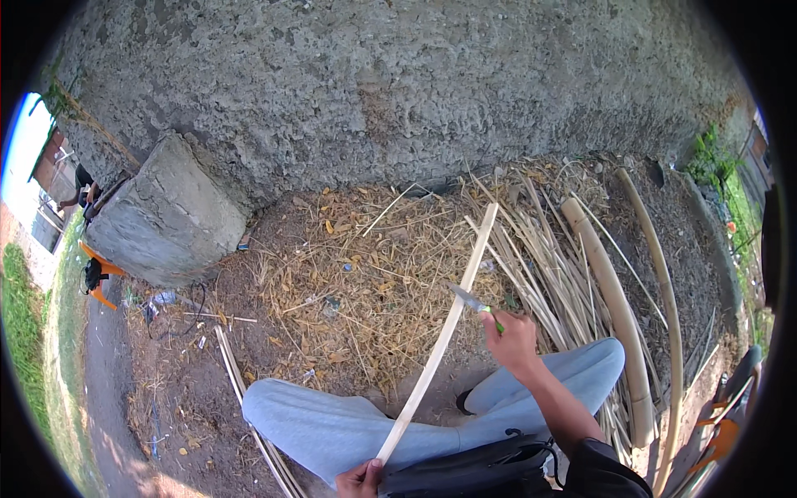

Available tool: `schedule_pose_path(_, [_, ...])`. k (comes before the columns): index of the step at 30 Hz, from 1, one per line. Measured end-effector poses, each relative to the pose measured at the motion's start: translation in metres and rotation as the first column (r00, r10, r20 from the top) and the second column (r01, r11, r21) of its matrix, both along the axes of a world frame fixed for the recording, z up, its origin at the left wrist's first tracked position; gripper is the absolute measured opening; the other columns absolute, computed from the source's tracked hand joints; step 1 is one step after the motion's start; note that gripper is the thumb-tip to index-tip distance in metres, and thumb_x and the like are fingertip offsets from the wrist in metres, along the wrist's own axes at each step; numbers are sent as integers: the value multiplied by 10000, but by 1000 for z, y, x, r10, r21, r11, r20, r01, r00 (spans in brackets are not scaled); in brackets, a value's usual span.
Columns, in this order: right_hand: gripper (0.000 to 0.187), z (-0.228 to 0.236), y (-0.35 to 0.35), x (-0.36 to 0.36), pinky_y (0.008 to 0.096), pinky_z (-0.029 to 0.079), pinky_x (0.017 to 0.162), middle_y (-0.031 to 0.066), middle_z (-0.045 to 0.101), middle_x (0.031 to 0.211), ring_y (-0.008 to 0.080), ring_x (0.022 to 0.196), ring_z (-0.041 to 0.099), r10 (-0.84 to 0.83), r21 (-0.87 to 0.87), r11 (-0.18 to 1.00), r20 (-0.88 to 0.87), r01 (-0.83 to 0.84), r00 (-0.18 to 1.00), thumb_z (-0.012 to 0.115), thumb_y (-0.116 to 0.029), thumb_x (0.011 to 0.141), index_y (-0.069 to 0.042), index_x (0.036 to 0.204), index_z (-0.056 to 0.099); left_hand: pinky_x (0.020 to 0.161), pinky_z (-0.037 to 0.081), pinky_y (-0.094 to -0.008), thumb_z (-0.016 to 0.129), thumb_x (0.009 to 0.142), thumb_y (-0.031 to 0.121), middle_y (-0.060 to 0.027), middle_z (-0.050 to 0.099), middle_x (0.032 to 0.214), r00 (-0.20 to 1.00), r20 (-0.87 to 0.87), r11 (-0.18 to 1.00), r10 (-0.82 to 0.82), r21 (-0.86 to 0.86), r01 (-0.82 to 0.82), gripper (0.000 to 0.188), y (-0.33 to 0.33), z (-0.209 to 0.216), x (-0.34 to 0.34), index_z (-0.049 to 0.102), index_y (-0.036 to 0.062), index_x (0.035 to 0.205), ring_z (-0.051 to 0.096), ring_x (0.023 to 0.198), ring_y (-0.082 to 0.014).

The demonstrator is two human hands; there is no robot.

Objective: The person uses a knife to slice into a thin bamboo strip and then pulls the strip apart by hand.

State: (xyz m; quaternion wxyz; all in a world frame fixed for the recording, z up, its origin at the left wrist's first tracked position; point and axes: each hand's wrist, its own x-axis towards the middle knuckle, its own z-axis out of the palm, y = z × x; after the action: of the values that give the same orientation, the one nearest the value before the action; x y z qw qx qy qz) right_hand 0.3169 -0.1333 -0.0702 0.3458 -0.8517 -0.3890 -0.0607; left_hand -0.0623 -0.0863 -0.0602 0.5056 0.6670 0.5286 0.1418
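Note:
A long pale strip of split bamboo [437, 353] slants across my lap, its far end up over the littered ground. My left hand [359, 479] grips its near end beside my left thigh. In my right hand [510, 339] is a knife [470, 299] with a green handle, fingers closed round it. The blade points left and lies across the strip's upper half; whether its edge cuts into the bamboo I cannot tell.
Many thin bamboo strips [548, 274] lie piled to my right, beside a thick bamboo piece [610, 307] and a long curved pole [660, 290]. More strips [241, 373] lie left. A rough wall [398, 100] rises ahead, with a concrete block [170, 212] at its left.

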Motion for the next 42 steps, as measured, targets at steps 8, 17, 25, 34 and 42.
schedule_pose_path(8, [236,7,-11,-85,391,444,385,68,630,620,272,453,603,389,1,921,48,-390,920,730,-300,877,-67,872,702,498,346,-279,563,1014,367,34,482,584,999,34,993,-10,-119,14,412,10,1,10,668,22,816,422,550,-59])
schedule_pose_path(17, [309,-10,-4,39,428,418,431,126,612,594,327,448,580,-127,4,992,52,127,991,639,-308,951,-34,819,691,507,360,-292,564,1012,364,17,503,584,996,-43,996,-83,22,84,408,9,-15,-8,690,3,870,441,563,-78])
schedule_pose_path(25, [258,-4,-9,-52,407,437,385,90,619,583,277,437,590,277,56,959,25,-278,961,696,-304,904,-50,865,714,535,409,-302,574,1001,312,-15,524,570,987,-157,999,-23,30,28,373,16,7,-2,691,-2,836,468,575,-85])
schedule_pose_path(34, [304,1,-6,37,422,413,396,110,609,565,297,420,576,-88,79,993,29,85,996,654,-315,944,-32,841,704,505,390,-294,628,979,285,1,465,541,994,7,983,-106,152,104,378,12,41,-5,672,-38,788,428,559,-66])
schedule_pose_path(42, [366,-5,-8,59,428,399,408,121,588,534,304,402,554,-155,65,986,37,152,987,641,-332,953,-33,747,676,505,395,-306,643,968,289,-23,466,529,992,-64,987,-107,109,114,388,13,38,-19,668,-38,761,419,556,-74])
